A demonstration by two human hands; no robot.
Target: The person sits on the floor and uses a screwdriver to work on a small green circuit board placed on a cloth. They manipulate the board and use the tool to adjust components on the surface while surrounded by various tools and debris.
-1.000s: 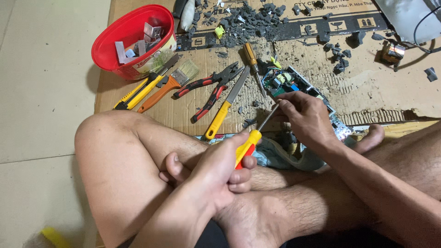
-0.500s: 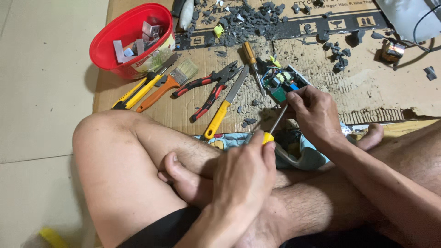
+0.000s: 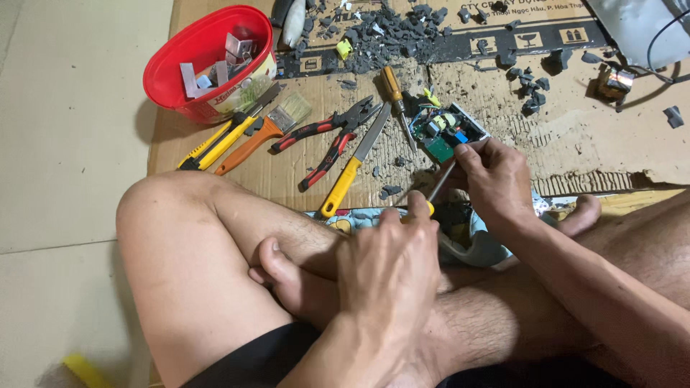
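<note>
Yellow-handled screwdriver (image 3: 436, 188): my left hand (image 3: 392, 269) has its fingers clamped on the handle, the shaft angled up toward the green circuit board (image 3: 442, 136). My right hand (image 3: 496, 179) has its fingers closed on the board's near edge, just above the cardboard sheet (image 3: 575, 136). Beyond lie red-handled pliers (image 3: 327, 136), a paintbrush (image 3: 262, 133) and a red tub (image 3: 176, 72).

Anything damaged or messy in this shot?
Yes. Dark grey broken fragments lie scattered over the cardboard sheet, whose surface layer is torn away near the right hand. That hand steadies a bare circuit board, out of its casing, while the left hand grips a screwdriver.
</note>
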